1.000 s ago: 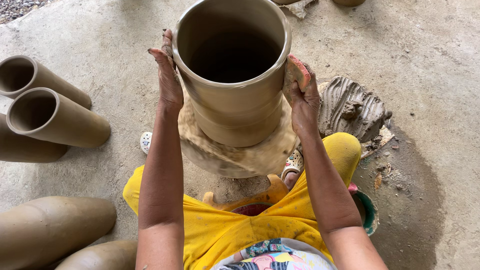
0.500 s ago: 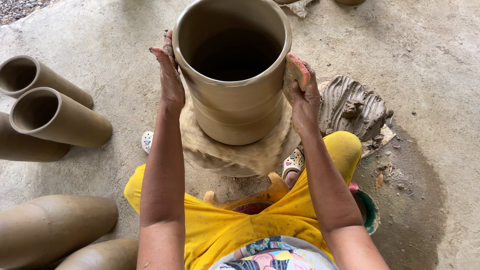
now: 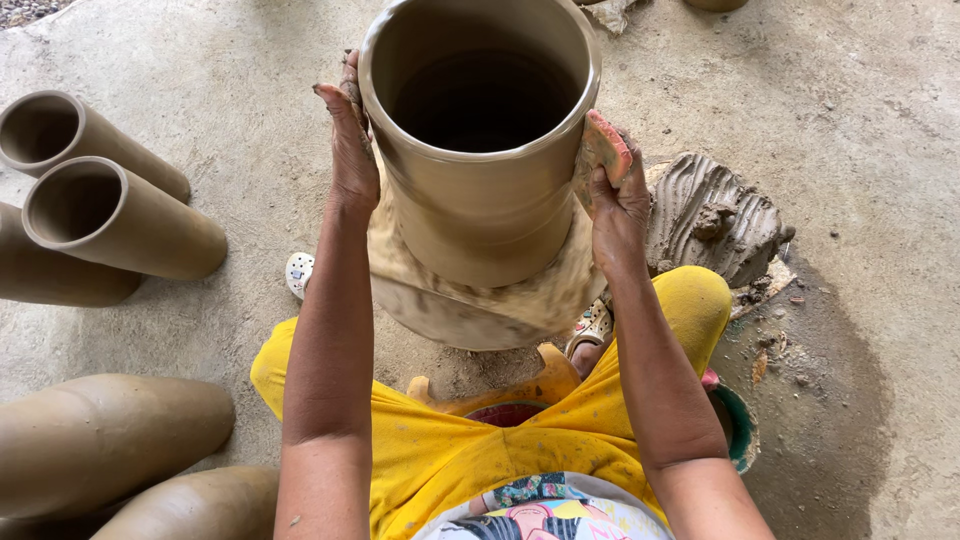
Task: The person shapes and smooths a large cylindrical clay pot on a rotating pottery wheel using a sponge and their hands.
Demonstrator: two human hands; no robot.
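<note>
The left hand (image 3: 350, 140) lay flat and open against the left outer wall of a tall wet clay pot (image 3: 480, 170), fingers pointing up towards the rim, clasping nothing. The right hand (image 3: 615, 195) pressed against the pot's right wall, its grip closed on a small pinkish pad (image 3: 606, 143), perhaps a sponge, held between the fingers and the clay. Both hands and forearms were smeared with grey slip.

The pot stood upright between the two hands, straight ahead of the person and seen from above. It was a wide, open cylinder with a thick rounded rim and a dark, hollow inside. Its foot sat on a round, clay-caked turntable (image 3: 480, 305) resting on the concrete floor (image 3: 850, 100).

The person sat low behind the turntable in yellow trousers (image 3: 450, 450), knees spread to either side of it. A pale sandal (image 3: 299, 272) showed by the left knee, another (image 3: 592, 325) near the right. Just beside the right hand lay a ridged grey lump of raw clay (image 3: 715, 215), with a damp dark patch spreading on the floor near it.

Well apart on the left, several finished clay cylinders lay on their sides: two open-mouthed tubes (image 3: 100, 200) farther off, and two rounder, closed forms (image 3: 110, 435) nearer the person.
</note>
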